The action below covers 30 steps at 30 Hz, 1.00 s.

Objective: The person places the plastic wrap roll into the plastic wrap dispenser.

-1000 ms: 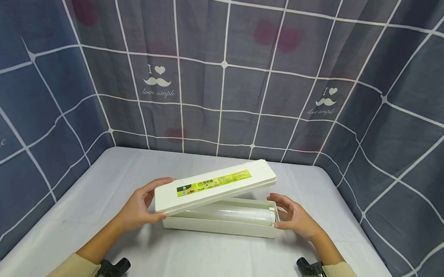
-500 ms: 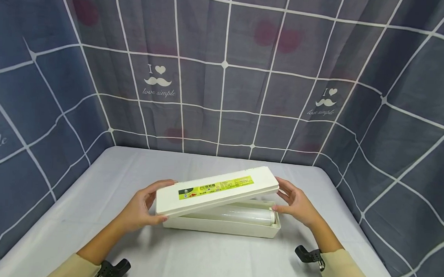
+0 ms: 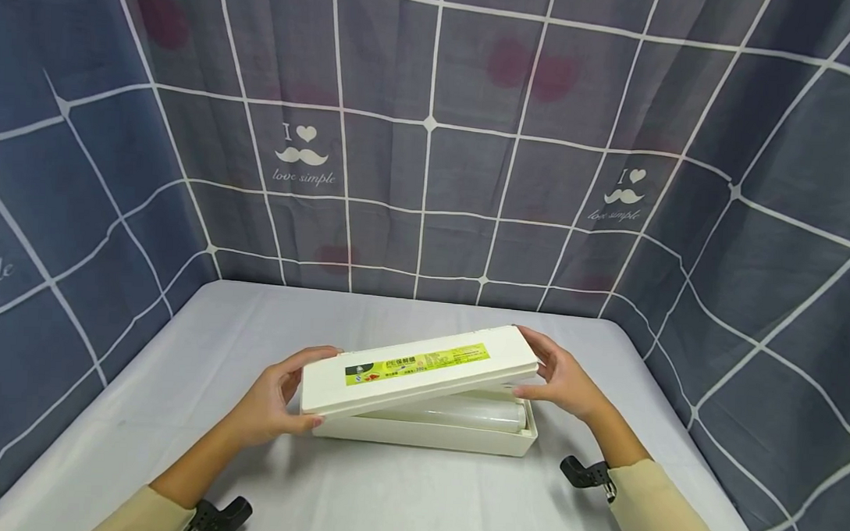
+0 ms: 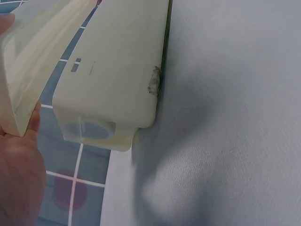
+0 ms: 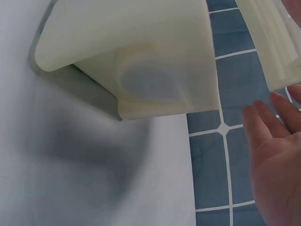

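A long white lid (image 3: 407, 386) with a yellow-green label is tilted over a matching open box (image 3: 426, 435) on the table. Inside the box lies a roll of cling film (image 3: 455, 411), partly covered by the lid. My left hand (image 3: 269, 401) grips the lid's left end, thumb at the near corner and fingers at the far one. At the raised right end, my right hand (image 3: 564, 384) holds the lid between fingers and thumb. The left wrist view shows the lid (image 4: 37, 52) apart from the box (image 4: 113, 56); in the right wrist view fingertips are at the lid's end (image 5: 270, 42).
A white cloth covers the table (image 3: 417, 500). Dark checked curtains (image 3: 470, 173) close off the back and both sides. Black wrist mounts (image 3: 222, 516) sit at both sleeves.
My right hand has gone from the box's right end up to the lid's right end and taken hold there. The lid's right end has come lower and slightly right. The left hand keeps its grip.
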Each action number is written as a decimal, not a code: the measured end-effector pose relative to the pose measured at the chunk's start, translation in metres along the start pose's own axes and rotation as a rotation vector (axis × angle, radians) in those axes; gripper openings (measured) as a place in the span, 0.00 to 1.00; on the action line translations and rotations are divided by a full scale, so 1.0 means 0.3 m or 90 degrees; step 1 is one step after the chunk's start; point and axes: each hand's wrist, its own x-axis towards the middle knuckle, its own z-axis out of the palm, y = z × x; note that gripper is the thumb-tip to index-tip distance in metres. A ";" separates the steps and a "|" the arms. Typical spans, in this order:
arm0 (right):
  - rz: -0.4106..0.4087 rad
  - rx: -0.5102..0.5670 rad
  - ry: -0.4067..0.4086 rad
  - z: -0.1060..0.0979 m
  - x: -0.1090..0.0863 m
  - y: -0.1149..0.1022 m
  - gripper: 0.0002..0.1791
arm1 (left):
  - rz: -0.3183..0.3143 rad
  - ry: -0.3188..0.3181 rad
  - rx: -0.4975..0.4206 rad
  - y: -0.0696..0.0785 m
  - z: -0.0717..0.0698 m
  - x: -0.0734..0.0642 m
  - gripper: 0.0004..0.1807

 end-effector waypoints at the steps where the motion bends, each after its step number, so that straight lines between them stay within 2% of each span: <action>1: 0.001 0.002 -0.002 0.001 0.002 -0.002 0.57 | 0.001 -0.001 -0.001 -0.001 0.001 0.001 0.49; 10: 0.001 0.013 -0.036 -0.001 0.019 -0.007 0.57 | -0.006 -0.008 -0.006 -0.003 0.016 0.003 0.50; 18: 0.022 0.061 -0.087 -0.012 0.020 -0.015 0.53 | 0.006 -0.031 -0.018 0.001 0.017 0.005 0.49; 26: 0.029 0.069 -0.086 -0.009 0.015 -0.026 0.52 | -0.002 -0.038 -0.002 -0.001 0.006 0.010 0.49; 30: 0.014 0.062 -0.083 -0.008 0.013 -0.030 0.49 | 0.002 -0.050 -0.006 -0.002 -0.001 0.014 0.48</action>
